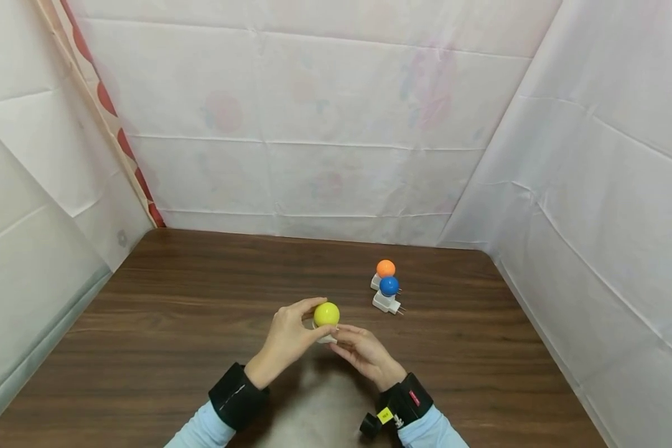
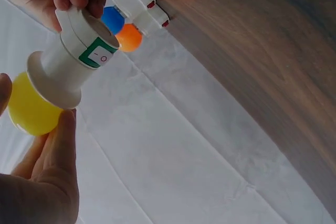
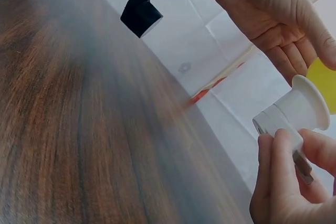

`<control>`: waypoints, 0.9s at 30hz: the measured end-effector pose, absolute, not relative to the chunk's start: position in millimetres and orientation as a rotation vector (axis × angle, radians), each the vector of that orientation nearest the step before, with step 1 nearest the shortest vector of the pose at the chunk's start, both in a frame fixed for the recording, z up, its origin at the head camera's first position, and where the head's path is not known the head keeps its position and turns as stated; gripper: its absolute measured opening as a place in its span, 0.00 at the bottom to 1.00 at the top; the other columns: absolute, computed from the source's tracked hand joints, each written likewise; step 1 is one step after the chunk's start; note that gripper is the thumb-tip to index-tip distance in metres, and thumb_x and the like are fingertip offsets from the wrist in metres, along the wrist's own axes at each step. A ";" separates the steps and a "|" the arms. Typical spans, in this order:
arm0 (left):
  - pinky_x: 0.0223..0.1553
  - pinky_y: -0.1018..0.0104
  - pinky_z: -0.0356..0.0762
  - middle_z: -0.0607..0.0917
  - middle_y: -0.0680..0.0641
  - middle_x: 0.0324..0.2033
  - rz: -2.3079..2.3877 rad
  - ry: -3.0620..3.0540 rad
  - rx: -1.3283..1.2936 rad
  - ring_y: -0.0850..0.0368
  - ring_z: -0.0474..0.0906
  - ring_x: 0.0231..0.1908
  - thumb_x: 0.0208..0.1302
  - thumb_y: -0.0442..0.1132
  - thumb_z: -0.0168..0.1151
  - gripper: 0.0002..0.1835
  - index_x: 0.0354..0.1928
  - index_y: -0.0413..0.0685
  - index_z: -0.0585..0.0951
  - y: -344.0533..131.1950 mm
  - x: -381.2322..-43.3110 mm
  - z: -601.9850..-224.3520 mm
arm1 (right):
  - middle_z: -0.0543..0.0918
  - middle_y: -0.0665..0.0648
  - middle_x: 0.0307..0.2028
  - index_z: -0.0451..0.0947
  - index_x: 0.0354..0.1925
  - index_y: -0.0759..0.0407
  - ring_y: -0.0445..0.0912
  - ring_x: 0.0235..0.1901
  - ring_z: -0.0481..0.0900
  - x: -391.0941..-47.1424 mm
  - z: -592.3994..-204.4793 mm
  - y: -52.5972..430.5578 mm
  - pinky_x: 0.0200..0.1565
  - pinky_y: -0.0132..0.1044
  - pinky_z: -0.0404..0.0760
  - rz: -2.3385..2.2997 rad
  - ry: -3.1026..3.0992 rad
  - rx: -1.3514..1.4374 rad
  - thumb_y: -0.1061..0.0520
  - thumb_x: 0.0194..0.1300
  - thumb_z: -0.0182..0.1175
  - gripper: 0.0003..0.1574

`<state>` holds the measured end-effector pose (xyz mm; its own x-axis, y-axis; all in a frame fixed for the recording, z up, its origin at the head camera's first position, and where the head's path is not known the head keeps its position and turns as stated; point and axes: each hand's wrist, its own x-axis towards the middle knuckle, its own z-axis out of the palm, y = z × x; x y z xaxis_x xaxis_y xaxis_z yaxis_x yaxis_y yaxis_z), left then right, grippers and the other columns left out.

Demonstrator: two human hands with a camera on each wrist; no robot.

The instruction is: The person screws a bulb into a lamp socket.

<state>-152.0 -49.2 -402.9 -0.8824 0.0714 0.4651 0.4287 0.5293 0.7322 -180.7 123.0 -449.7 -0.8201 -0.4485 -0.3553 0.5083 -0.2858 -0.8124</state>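
Thumb and fingers of my left hand point(image 1: 288, 333) pinch a round yellow light bulb point(image 1: 326, 313) from both sides. Below the bulb is a white plug-in lamp socket point(image 2: 62, 72), gripped near its plug end by the fingertips of my right hand point(image 1: 368, 356). The bulb sits against the socket's flared rim point(image 3: 313, 98). A rocker switch point(image 2: 100, 55) with a green surround shows on the socket's side in the left wrist view. Bulb and socket are held up over the table, tilted in both wrist views.
To the right, behind my hands, a blue bulb point(image 1: 389, 285) and an orange bulb point(image 1: 386, 268) sit in white plug-in sockets point(image 1: 384, 302) on the brown wooden table point(image 1: 201, 292). White sheets point(image 1: 313, 112) hang around the table's back and sides.
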 end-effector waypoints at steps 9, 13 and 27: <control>0.41 0.64 0.80 0.83 0.44 0.45 -1.468 -2.429 -0.569 0.53 0.82 0.43 0.46 0.40 0.72 0.26 0.50 0.42 0.78 -59.2 -159.4 -403.7 | 0.82 0.55 0.39 0.65 0.58 0.73 0.43 0.39 0.81 -187.4 -447.1 126.2 0.46 0.30 0.79 -2.076 1.448 0.050 0.63 0.62 0.57 0.28; 0.45 0.63 0.79 0.82 0.45 0.48 -1.553 -2.476 -0.690 0.52 0.80 0.46 0.49 0.40 0.70 0.26 0.52 0.44 0.77 -66.5 -167.0 -404.8 | 0.82 0.55 0.40 0.64 0.59 0.73 0.44 0.40 0.81 -191.4 -447.4 128.7 0.47 0.32 0.79 -2.040 1.484 0.022 0.62 0.62 0.58 0.30; 0.49 0.66 0.77 0.79 0.46 0.52 -1.747 -2.594 -1.039 0.55 0.77 0.50 0.55 0.38 0.66 0.25 0.56 0.45 0.74 -89.3 -208.6 -396.3 | 0.82 0.56 0.41 0.65 0.58 0.74 0.43 0.41 0.81 -210.6 -443.6 124.9 0.47 0.32 0.79 -2.011 1.474 -0.021 0.64 0.63 0.56 0.27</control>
<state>-208.6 -89.3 -396.3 -0.7905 0.5748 0.2116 0.4122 0.2436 0.8779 -210.6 124.9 -443.6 -0.7969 -0.4961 -0.3446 0.4781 -0.1693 -0.8618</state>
